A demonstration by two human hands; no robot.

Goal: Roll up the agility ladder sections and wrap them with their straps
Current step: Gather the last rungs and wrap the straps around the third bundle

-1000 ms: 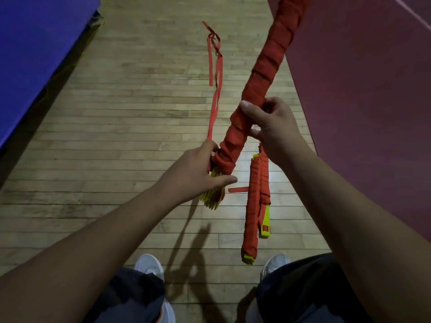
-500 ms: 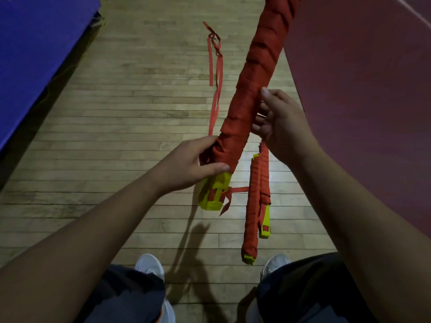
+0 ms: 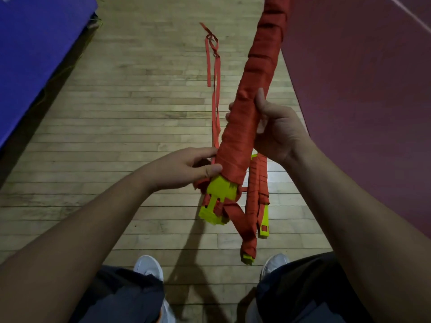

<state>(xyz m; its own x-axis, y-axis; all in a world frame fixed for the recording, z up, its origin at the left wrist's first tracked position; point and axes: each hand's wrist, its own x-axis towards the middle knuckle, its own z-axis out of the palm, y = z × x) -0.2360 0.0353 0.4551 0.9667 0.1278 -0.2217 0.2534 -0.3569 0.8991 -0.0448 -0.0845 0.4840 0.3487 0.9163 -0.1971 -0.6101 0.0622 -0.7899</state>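
Note:
A long ladder bundle [image 3: 253, 89], yellow rungs wound in red strap, slants from the top of view down to its yellow end [image 3: 219, 201]. My right hand [image 3: 277, 129] grips its middle, fingers curled round it and thumb up along the side. My left hand [image 3: 186, 167] holds the bundle just above the yellow end, thumb on the wrapping. A loose red strap tail [image 3: 215, 89] trails from near my left hand across the floor. A second wrapped ladder bundle [image 3: 255, 206] lies on the floor below my hands.
Wooden gym floor [image 3: 116, 124] runs ahead. A blue mat [image 3: 32, 50] borders it on the left and a dark red mat [image 3: 361, 101] on the right. My two white shoes [image 3: 149, 268] stand at the bottom, close to the lying bundle.
The bundle has turned in my hands, showing the flat of its yellow end. My right hand has shifted from fingertips on the bundle to a full grip round it.

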